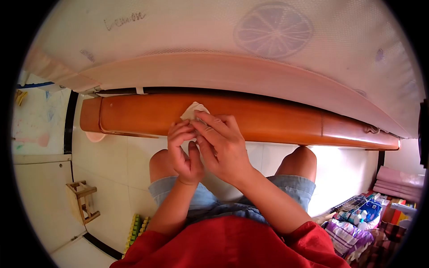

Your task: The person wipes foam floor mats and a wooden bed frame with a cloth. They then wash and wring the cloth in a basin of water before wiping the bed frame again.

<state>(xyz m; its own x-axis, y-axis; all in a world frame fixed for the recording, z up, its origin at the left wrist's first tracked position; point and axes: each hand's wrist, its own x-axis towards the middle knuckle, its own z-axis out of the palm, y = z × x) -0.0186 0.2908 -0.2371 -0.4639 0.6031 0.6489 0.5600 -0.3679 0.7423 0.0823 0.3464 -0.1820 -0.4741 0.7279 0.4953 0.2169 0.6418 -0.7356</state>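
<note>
A small white, thin piece of tissue or cloth [195, 110] shows beyond my fingertips, in front of the orange-brown wooden bed rail [263, 118]. My right hand [227, 147] reaches over it with the fingers together, the index and middle fingertips at its lower edge. Close against it on the left is my left hand [184, 154], palm turned inward, fingers curled and thumb raised. The fingertips of both hands meet just below the white piece. What lies between the left fingers and thumb is mostly hidden.
A pale mesh guard [187, 40] with a lemon-slice print rises behind the rail. A small wooden stool [82, 201] stands at left, near a yellow-green item [134, 230]. Bags and bottles [353, 223] and folded pink pads [399, 182] lie at right. My knees flank my hands.
</note>
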